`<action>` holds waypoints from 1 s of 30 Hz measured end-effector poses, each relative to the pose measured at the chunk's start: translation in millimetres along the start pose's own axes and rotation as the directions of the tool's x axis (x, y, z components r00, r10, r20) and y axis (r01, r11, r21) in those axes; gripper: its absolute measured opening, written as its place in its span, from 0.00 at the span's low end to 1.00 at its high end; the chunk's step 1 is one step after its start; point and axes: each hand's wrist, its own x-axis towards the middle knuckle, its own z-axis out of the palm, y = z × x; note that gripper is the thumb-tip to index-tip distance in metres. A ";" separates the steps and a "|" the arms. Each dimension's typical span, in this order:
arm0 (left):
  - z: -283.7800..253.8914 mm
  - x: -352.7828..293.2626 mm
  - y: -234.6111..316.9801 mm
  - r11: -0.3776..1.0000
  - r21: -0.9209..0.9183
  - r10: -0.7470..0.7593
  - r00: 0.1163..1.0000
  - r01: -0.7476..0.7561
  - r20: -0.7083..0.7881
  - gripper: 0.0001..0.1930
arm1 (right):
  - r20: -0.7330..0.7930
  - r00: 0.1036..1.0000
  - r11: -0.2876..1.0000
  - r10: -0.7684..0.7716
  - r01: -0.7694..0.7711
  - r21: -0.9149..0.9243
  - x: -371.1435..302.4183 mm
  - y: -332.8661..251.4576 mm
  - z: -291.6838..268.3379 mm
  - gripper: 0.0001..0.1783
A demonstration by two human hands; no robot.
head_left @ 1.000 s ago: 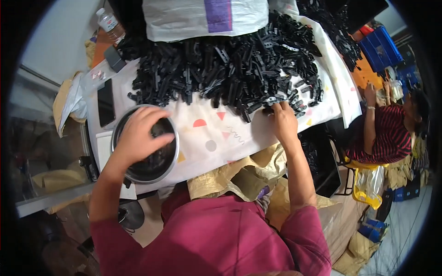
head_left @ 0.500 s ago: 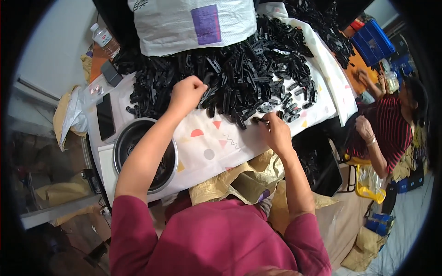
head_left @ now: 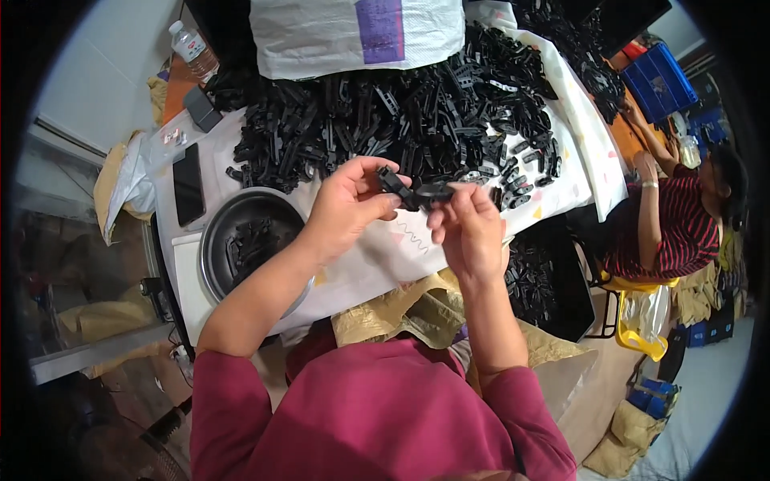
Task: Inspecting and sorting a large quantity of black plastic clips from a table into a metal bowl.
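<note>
Over the near edge of a heap of small black plastic parts (head_left: 321,120), my two hands are close together. My left hand (head_left: 346,204) pinches a black curved plastic part (head_left: 393,186) between thumb and fingers. From the right, my right hand (head_left: 468,224) grips another dark, slim piece (head_left: 434,191), blurred by motion, whose end meets or nearly meets the first part. Beside my left forearm stands a round metal bowl (head_left: 207,268) with several black parts inside; the forearm hides part of its rim.
A white woven sack (head_left: 321,40) lies on the heap. At left are a phone (head_left: 189,184), a dark grey block (head_left: 202,109) and a water bottle (head_left: 192,50). A black bin (head_left: 573,301) of parts stands at right. Beyond it, a person in a striped shirt (head_left: 666,224) sits near a blue crate (head_left: 659,80).
My left hand has come from the heap toward the right and nearer, now with a black part. My right hand has moved left with its piece, bringing both together.
</note>
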 end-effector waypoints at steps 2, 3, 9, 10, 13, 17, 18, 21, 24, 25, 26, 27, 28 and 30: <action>3.1 -5.1 -1.9 0.995 -0.079 0.060 0.998 -0.061 -0.016 0.14 | -0.004 1.000 0.999 0.028 -0.028 0.026 -12.5 6.4 11.7 0.11; 4.2 -7.7 -4.9 0.995 -0.078 0.058 0.998 -0.059 -0.014 0.14 | -0.015 0.999 0.999 0.032 -0.032 0.028 -17.9 10.7 17.3 0.11; 11.6 -23.7 -15.6 0.811 0.035 0.581 0.811 -0.584 0.069 0.09 | 0.011 0.987 0.987 -0.159 0.159 -0.011 -33.1 19.3 29.7 0.09; 5.1 -20.4 -20.2 0.762 0.110 0.625 0.769 -0.638 0.131 0.12 | 0.006 0.987 0.987 -0.161 0.161 -0.003 -33.0 19.2 31.6 0.09; 7.2 -28.5 -13.9 0.609 0.417 0.654 0.725 -0.675 0.218 0.17 | -0.008 0.968 0.968 -0.250 0.250 0.000 -38.1 22.4 32.9 0.09; 14.3 -37.9 -18.5 0.688 0.289 0.654 0.742 -0.665 0.150 0.21 | -0.007 0.935 0.934 -0.354 0.353 -0.052 -44.6 25.3 36.9 0.13; 9.8 -30.9 -19.4 0.605 0.274 0.735 0.656 -0.748 0.169 0.20 | -0.011 0.937 0.936 -0.349 0.348 -0.051 -42.3 25.4 35.6 0.13; 7.6 -36.2 -14.4 0.844 -0.022 0.536 0.839 -0.537 0.098 0.18 | 0.075 0.881 0.821 -0.466 0.463 -0.334 -34.1 22.6 31.1 0.16; -7.3 -35.1 -17.3 0.870 -0.020 0.489 0.857 -0.492 0.162 0.17 | 0.329 0.860 0.516 -0.391 0.501 -0.695 -35.2 12.9 24.8 0.18; -11.6 -34.5 -18.2 0.882 -0.016 0.465 0.863 -0.472 0.199 0.17 | 0.322 0.865 0.526 -0.384 0.491 -0.694 -33.4 17.3 23.8 0.18; -12.4 -34.8 -15.6 0.883 -0.022 0.459 0.855 -0.468 0.242 0.18 | 0.340 0.837 0.476 -0.429 0.529 -0.703 -34.0 19.9 23.0 0.17; -13.1 -32.6 -15.5 0.885 -0.023 0.456 0.857 -0.464 0.242 0.18 | 0.359 0.805 0.423 -0.472 0.564 -0.709 -34.3 22.4 21.5 0.17; -13.9 -29.0 -15.4 0.909 -0.081 0.415 0.873 -0.409 0.255 0.18 | 0.299 0.846 0.448 -0.442 0.497 -0.743 -34.1 24.5 19.5 0.16; -17.5 -24.2 -19.5 0.942 -0.142 0.330 0.914 -0.304 0.237 0.18 | 0.248 0.899 0.518 -0.361 0.414 -0.748 -31.4 28.6 17.6 0.17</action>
